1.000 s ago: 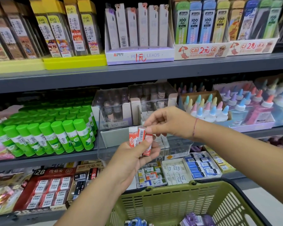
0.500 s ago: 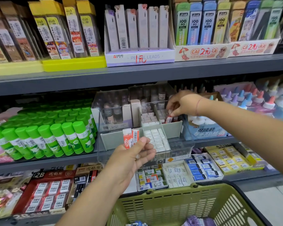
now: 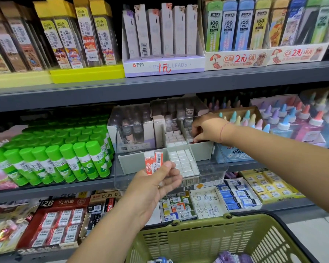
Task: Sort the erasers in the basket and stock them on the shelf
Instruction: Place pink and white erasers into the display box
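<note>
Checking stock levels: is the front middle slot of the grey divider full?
Nearly full: white erasers fill the grey divider's front middle slot in packed rows, front to back.

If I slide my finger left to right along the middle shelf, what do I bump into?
Green-capped glue sticks → clear plastic divider bin of white erasers → right hand reaching in → bottles with pastel nozzle caps.

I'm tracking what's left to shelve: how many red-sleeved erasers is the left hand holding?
2. The red-sleeved erasers stand side by side, upright, pinched in the left hand before the clear bin. More could be hidden behind the fingers.
</note>
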A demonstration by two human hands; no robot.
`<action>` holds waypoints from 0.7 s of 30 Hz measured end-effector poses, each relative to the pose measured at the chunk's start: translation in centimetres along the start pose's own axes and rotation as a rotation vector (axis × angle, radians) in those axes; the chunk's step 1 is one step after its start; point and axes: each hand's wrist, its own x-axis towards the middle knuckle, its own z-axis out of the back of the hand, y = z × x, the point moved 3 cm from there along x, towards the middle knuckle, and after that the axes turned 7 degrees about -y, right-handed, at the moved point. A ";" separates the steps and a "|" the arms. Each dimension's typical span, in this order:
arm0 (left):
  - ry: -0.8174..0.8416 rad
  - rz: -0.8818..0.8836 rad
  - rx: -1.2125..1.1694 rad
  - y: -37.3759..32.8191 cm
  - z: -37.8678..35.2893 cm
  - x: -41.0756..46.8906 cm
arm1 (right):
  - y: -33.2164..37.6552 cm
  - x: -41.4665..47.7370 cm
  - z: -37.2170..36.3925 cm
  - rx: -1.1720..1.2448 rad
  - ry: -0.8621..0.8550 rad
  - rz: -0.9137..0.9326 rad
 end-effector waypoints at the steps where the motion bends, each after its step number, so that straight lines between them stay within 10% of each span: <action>1: 0.002 -0.001 0.003 0.0 0.0 0.0 | -0.1 0.1 0.0 0.006 0.004 -0.001; 7: 0.041 -0.011 0.011 0.0 -0.3 -0.2 | 1.1 -0.5 1.9 0.062 -0.003 0.004; 21: 0.147 -0.066 0.055 -0.2 -0.7 -0.4 | 7.2 -5.6 1.6 1.276 0.255 -0.132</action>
